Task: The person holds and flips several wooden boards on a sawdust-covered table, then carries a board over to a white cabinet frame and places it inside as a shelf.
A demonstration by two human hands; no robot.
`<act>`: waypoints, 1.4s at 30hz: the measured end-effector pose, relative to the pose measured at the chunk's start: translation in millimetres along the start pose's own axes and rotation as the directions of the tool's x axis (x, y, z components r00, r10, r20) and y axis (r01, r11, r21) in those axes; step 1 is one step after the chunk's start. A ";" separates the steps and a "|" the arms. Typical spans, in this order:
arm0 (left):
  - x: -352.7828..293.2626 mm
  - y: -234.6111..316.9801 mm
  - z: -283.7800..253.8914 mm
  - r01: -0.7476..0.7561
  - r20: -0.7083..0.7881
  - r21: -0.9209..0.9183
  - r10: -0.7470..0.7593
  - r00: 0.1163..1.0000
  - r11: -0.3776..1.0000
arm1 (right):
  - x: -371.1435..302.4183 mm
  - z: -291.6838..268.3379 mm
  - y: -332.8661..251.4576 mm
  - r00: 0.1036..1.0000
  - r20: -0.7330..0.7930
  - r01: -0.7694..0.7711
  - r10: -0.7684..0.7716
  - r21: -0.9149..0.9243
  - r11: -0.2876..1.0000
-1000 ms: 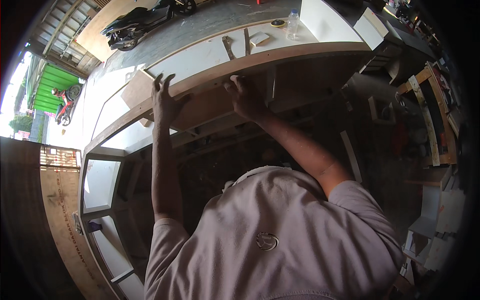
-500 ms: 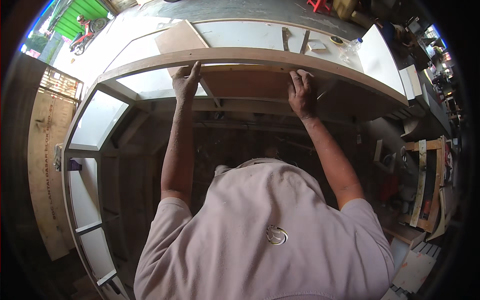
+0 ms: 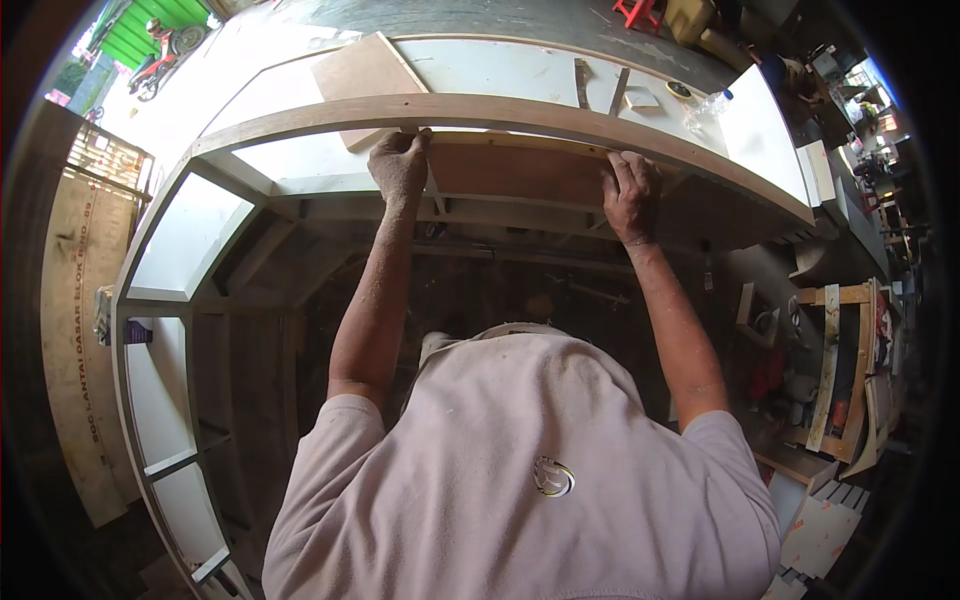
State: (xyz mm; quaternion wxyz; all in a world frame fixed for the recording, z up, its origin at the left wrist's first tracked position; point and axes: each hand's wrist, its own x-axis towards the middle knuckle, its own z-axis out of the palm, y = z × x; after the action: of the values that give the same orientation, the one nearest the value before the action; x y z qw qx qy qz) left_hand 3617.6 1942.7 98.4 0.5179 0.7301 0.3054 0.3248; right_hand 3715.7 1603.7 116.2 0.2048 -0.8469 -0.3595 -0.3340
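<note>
A reddish-brown plywood panel (image 3: 515, 168) with a paler strip along its upper edge sits just below the curved top rail (image 3: 470, 108) of a wooden frame. My left hand (image 3: 399, 168) is closed on the panel's left end, its fingertips up by the rail. Further right, my right hand (image 3: 632, 192) grips the panel's upper edge near its right part, fingers bent over it. Dust coats my left hand and forearm. Shadow and the right hand obscure where the panel ends on that side.
Beyond the rail, a white surface (image 3: 480, 65) carries a loose plywood piece (image 3: 365, 72), two short strips, a small white block (image 3: 641, 97), a tape roll (image 3: 678, 90) and a clear plastic bottle (image 3: 712, 104). White-backed frame bays (image 3: 160, 395) curve down the left side. Planks (image 3: 832, 370) stand at right.
Both hands and the panel have shifted a little to the right along the rail. My left thumb, raised against the rail before, is now folded in closer to the fingers.
</note>
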 end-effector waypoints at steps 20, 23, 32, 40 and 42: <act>6.0 -10.4 12.1 -0.152 0.067 -0.271 0.176 0.982 0.951 | -0.5 5.8 1.6 0.983 -0.172 -0.065 0.064 -0.003 0.998; 8.0 -14.4 4.8 -0.240 0.098 -0.187 0.261 0.960 0.953 | -1.0 1.6 -3.7 0.980 -0.149 -0.128 0.132 0.039 0.991; 3.5 -20.8 14.0 -0.290 0.056 -0.269 0.316 0.947 0.918 | -12.1 3.5 -3.9 0.969 -0.190 -0.154 0.157 0.033 0.988; -7.6 -7.9 20.9 -0.351 0.015 -0.100 0.354 0.935 0.931 | -14.2 1.0 1.0 0.971 -0.196 -0.128 0.139 0.063 0.990; -9.2 -5.5 24.6 -0.322 -0.010 -0.135 0.323 0.946 0.937 | -14.9 -0.7 1.8 0.973 -0.181 -0.132 0.141 0.063 0.989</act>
State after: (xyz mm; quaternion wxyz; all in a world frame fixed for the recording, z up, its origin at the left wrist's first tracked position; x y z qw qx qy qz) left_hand 3630.9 1923.4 85.5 0.5076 0.7356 0.1558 0.4206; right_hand 3709.0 1595.1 105.9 0.2811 -0.8295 -0.2883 -0.3870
